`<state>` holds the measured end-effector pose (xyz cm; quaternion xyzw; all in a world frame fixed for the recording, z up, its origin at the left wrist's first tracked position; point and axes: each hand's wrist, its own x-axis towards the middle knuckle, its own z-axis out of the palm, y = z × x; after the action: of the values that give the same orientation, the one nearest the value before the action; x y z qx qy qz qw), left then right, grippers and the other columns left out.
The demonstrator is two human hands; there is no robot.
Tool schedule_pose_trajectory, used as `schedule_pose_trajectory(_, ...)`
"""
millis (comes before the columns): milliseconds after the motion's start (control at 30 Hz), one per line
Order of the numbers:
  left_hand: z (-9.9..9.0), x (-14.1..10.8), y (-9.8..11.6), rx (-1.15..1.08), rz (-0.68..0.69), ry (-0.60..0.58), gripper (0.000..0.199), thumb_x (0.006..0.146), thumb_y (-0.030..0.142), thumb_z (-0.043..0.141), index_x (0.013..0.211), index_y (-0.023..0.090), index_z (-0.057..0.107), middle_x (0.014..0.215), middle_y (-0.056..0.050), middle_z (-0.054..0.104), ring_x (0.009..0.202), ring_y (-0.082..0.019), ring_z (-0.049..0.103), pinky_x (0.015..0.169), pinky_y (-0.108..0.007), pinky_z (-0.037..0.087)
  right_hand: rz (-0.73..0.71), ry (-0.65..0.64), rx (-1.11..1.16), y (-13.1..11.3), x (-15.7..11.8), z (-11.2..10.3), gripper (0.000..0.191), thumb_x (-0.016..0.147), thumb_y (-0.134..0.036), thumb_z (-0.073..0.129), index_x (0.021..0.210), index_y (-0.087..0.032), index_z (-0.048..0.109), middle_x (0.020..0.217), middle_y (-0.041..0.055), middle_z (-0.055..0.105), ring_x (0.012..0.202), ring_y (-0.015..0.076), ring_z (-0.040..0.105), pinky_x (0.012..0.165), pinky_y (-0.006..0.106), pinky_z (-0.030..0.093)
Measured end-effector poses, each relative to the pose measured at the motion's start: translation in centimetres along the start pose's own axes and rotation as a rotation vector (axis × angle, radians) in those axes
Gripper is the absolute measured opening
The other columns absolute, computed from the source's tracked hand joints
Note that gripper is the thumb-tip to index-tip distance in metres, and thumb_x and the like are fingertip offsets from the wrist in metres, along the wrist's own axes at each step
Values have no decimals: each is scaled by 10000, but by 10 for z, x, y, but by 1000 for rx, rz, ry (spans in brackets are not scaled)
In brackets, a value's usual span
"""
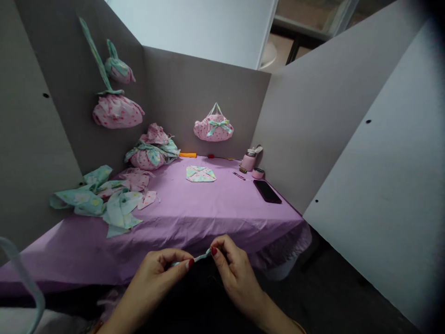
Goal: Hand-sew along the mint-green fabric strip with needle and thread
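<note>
A narrow strip of pale green fabric [201, 256] is stretched between my two hands, just in front of the table's near edge. My left hand [162, 269] pinches one part of it between thumb and forefinger. At its other end, my right hand [231, 264] is closed in a pinch on the same strip. Farther back on the table lies a flat patchwork piece [200, 174] in green and pink print, apart from both hands.
Green and pink cloth scraps [121, 204] lie at the table's left, with a pile of sewn pouches [148, 155] behind. Finished pouches hang on the walls, one a pink pouch [213, 130]. At right are a phone [267, 191], a pink bottle [248, 160] and a small round tin [257, 173].
</note>
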<state>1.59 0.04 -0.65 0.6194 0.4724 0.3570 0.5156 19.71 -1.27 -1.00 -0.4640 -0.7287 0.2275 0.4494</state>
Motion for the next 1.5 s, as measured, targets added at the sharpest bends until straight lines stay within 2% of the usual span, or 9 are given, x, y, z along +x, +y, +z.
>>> schedule_pose_trajectory(167,-1,1,-3,-3,8,-5,190,755,315,597,784,171,719,652,-3,688,598,-157,567,530,-209,409,-116,-96,10,-5,-1,-3,201,889,-175,404,811,-164,589,721,16,577,664,114,530,611,220,389)
schedule_pose_trajectory(333,-2,1,-4,-13,45,-11,176,761,293,597,826,197,729,743,-25,726,703,-187,612,630,-241,451,-81,-199,79,-3,0,3,215,881,-175,435,904,-209,647,771,2,643,679,110,580,615,221,415)
schedule_pose_trajectory(533,-1,3,-5,-38,55,-24,169,764,294,607,831,199,728,721,-23,727,667,-166,611,605,-233,449,-86,-194,45,-4,-1,5,251,861,-131,443,990,-211,643,825,15,660,745,120,600,672,238,434)
schedule_pose_trajectory(933,-2,1,-4,-25,53,-30,203,771,298,587,862,180,725,719,-22,728,656,-175,621,583,-228,453,-119,-189,79,-4,2,3,269,851,-107,453,998,-215,650,825,15,669,751,113,615,671,215,441)
schedule_pose_trajectory(1167,-3,-1,-2,156,167,15,194,800,219,549,902,196,712,824,-27,743,748,-184,656,664,-236,481,-100,-203,28,-4,1,5,259,841,-106,450,976,-203,648,827,17,667,745,122,614,663,220,441)
schedule_pose_trajectory(1333,-2,-2,0,288,252,57,203,796,181,538,902,201,709,859,-37,745,756,-180,670,682,-241,495,-80,-181,-20,-3,-1,5,291,837,-136,452,1099,-170,574,891,39,659,732,133,612,643,231,453)
schedule_pose_trajectory(1500,-1,-4,4,356,286,58,201,791,179,529,886,209,704,826,-27,747,717,-175,674,642,-240,502,-104,-198,-26,-3,-2,5,248,863,-156,421,1004,-182,623,835,37,660,731,137,610,655,241,449)
